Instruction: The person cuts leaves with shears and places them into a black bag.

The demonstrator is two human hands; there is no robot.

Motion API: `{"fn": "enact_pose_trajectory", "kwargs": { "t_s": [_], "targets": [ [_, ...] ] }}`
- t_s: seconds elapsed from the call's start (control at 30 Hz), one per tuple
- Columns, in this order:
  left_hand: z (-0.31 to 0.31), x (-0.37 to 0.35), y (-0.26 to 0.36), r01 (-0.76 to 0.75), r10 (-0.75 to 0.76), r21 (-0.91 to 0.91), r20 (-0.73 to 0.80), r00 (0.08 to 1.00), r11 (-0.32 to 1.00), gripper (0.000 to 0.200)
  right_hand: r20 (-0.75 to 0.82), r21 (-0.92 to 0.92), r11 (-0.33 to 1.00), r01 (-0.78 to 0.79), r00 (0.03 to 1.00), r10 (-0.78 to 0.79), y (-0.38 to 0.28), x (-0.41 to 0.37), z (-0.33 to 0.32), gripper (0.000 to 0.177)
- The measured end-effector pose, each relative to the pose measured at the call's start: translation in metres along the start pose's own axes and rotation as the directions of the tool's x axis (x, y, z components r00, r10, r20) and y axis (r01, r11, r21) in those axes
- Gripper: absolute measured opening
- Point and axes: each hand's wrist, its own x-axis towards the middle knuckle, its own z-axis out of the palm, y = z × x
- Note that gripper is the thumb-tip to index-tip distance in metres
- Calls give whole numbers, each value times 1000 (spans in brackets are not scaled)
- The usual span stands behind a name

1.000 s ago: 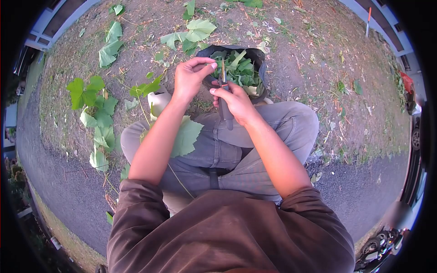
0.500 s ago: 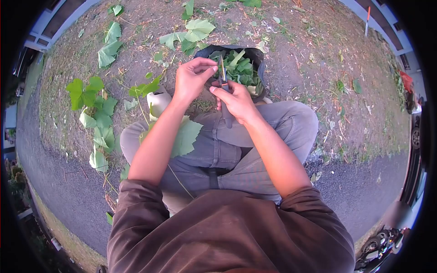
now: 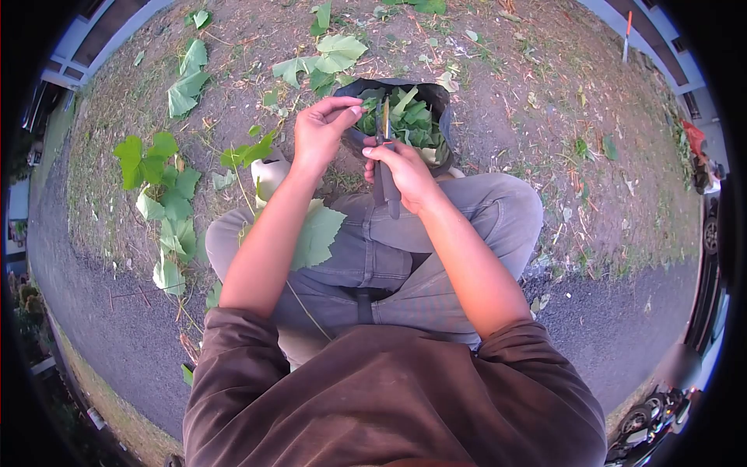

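My right hand (image 3: 403,170) is wrapped round the dark handles of a pair of pruning shears (image 3: 384,183). Their slim blades point away from me over a dark bag (image 3: 445,105) of cut green leaves (image 3: 412,117). Left of the blades, my left hand (image 3: 319,136) pinches thumb and finger together at the bag's near left rim. Whatever is between those fingertips is too small to make out. A large vine leaf (image 3: 317,235) on a long thin stem lies across my lap, partly behind my left forearm.
Leafy vine pieces (image 3: 167,194) lie on the ground to my left. More cut leaves (image 3: 340,53) are scattered beyond the bag. Paved ground (image 3: 124,327) runs behind me, and an orange-topped stake (image 3: 628,35) stands far right.
My left hand has shifted slightly left, away from the shears. The shears' blades and handles have spread apart in my right hand.
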Motion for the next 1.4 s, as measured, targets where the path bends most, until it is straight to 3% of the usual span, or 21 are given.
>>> {"fn": "enact_pose_trajectory", "kwargs": {
  "t_s": [0.13, 0.2, 0.6, 0.87, 0.93, 1.0, 1.13, 1.17, 1.23, 1.3, 1.4],
  "targets": [
    [3, 0, -2, -7, 6, 11, 6, 1000, 1000, 21, 53, -86, 993, 77, 996, -73, 5, 0, 3, 37],
    [6, -1, -5, -84, 85, 110, -1, 996, 990, 17, 60, -94, 991, 94, 994, -88, 6, 0, 2, 36],
    [15, -14, 15, -235, 227, 423, 69, 971, 875, 19, 54, -185, 976, 113, 993, -104, 4, -1, 0, 30],
    [16, -10, 11, -194, 189, 366, 49, 981, 910, 18, 40, -162, 979, 121, 992, -116, 5, -2, -1, 26],
    [15, -7, 6, -174, 174, 341, 31, 984, 924, 18, 31, -105, 991, 88, 996, -85, 3, -2, 0, 27],
    [13, -4, -1, -144, 144, 198, 14, 989, 970, 18, 18, -60, 996, 59, 998, -58, 3, -2, -1, 28],
    [5, 3, -5, -141, 146, 190, -14, 989, 972, 20, 30, 42, 999, 20, 999, -21, -3, 0, -6, 35],
    [3, 3, -4, -99, 95, 247, 26, 995, 964, 21, 31, 42, 999, 21, 999, -22, -5, -1, -5, 35],
    [3, 3, -3, -60, 44, 306, 61, 997, 950, 22, 90, 210, 977, -32, 996, 13, -10, -3, -1, 35],
    [5, 1, -7, -221, 168, 265, 209, 963, 939, 31, 115, 238, 969, -62, 993, 35, -3, 0, -5, 40],
    [12, -1, -2, -63, 39, 112, 199, 979, 992, 41, 181, 317, 943, -100, 983, 44, -1, 1, -8, 43]
  ]
}}
